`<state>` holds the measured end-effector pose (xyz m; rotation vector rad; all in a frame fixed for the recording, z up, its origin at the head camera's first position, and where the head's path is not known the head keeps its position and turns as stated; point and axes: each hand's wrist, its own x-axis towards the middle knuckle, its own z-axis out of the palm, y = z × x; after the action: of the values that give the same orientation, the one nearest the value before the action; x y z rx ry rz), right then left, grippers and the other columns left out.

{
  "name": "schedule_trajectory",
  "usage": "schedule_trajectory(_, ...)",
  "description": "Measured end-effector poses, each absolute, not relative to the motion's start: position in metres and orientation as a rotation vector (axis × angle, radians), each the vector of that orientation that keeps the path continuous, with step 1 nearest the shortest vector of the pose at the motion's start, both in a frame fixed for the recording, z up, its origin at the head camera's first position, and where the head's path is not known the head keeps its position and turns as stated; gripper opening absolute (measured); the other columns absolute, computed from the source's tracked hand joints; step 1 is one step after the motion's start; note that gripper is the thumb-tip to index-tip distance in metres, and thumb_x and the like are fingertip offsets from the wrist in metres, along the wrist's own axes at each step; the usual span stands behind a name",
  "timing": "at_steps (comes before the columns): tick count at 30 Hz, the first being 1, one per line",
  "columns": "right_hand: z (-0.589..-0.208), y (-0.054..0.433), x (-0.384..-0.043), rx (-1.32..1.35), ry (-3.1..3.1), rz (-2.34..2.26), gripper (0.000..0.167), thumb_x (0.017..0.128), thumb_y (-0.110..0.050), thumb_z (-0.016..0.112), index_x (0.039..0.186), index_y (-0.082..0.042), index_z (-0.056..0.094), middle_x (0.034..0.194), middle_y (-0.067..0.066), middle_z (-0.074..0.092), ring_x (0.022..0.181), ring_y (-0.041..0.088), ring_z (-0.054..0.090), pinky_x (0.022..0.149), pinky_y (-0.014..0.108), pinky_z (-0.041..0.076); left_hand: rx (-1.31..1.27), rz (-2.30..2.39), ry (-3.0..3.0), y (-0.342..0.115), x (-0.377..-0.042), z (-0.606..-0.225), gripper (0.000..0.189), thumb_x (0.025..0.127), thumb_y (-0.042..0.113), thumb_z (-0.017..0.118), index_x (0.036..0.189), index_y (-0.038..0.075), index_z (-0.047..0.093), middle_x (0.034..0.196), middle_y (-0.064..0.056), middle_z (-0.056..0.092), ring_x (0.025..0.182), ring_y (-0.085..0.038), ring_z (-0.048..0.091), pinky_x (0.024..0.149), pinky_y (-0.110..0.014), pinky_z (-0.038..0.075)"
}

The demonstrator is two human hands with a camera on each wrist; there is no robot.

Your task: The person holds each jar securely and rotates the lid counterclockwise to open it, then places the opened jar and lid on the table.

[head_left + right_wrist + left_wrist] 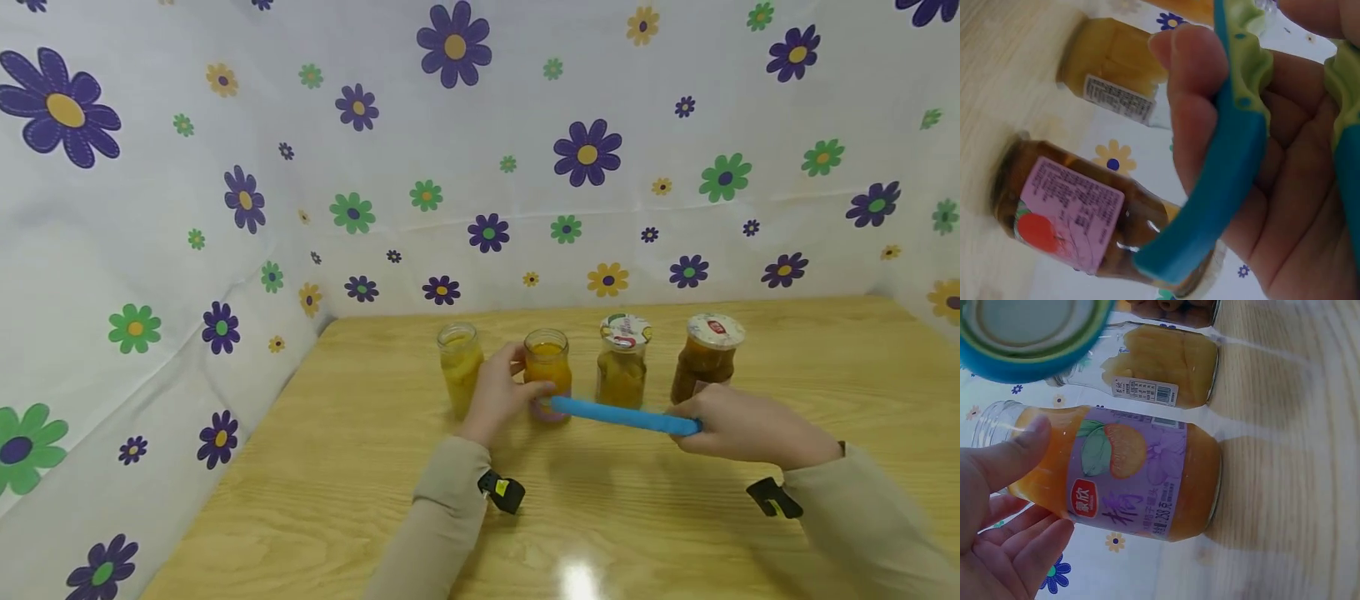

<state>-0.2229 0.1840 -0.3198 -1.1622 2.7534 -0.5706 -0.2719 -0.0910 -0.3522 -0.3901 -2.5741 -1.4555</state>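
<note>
Watching, I see the left hand (498, 393) curled round the lidless tangerine jar (550, 373) mid-frame, the right hand (742, 425) gripping a blue jar opener (622, 415); the leftmost yellow jar (461, 367) stands open, apparently leaving the lidded amber jar (620, 382) and brown jar (707, 364).

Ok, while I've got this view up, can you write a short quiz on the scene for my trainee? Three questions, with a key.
1. Which hand holds the blue tool: left or right?
2. True or false: the orange jar has a lid on its mouth.
3. Count the lidded jars in the head view.

Key:
1. The right hand.
2. False: its mouth is open, and the left hand grips it.
3. Two: the brown jar at the right end of the row, and the one just left of it.
</note>
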Motion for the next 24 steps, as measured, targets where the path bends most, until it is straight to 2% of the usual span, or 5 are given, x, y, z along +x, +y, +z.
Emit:
schedule_trajectory(6,-0.332,0.173,-0.226,-1.171,2.717,-0.597,0.014,0.080,-0.009,0.057,0.067,-0.013,0.057,0.051,-0.013,0.029,0.043,-0.001,0.026,0.042,0.016,0.022,-0.406,-1.254,-2.651,-0.094,-0.271,-0.351,0.047,0.074,0.019,0.072,0.115,0.008,0.052,0.113,-0.008,0.057,0.105,-0.025,0.053,0.086,-0.036,0.044)
schedule_trajectory(15,-0.340,0.158,-0.225,-1.049,2.589,-0.628,0.013,0.088,-0.013,0.052,0.077,-0.011,0.058,0.054,-0.009,0.040,0.046,0.001,0.040,0.042,0.018,0.034,-0.410,-1.202,-2.695,-0.094,-0.270,-0.349,0.046,0.079,0.018,0.067,0.120,0.006,0.048,0.118,-0.010,0.054,0.107,-0.026,0.051,0.088,-0.037,0.042)
schedule_trajectory(24,-0.351,0.153,-0.224,-1.113,2.600,-0.627,0.019,0.088,-0.018,0.054,0.068,-0.016,0.053,0.052,-0.012,0.034,0.044,0.000,0.032,0.043,0.016,0.028,-0.421,-1.180,-2.721,-0.094,-0.271,-0.350,0.051,0.080,0.019,0.066,0.124,0.007,0.045,0.121,-0.012,0.052,0.108,-0.026,0.051,0.086,-0.036,0.044)
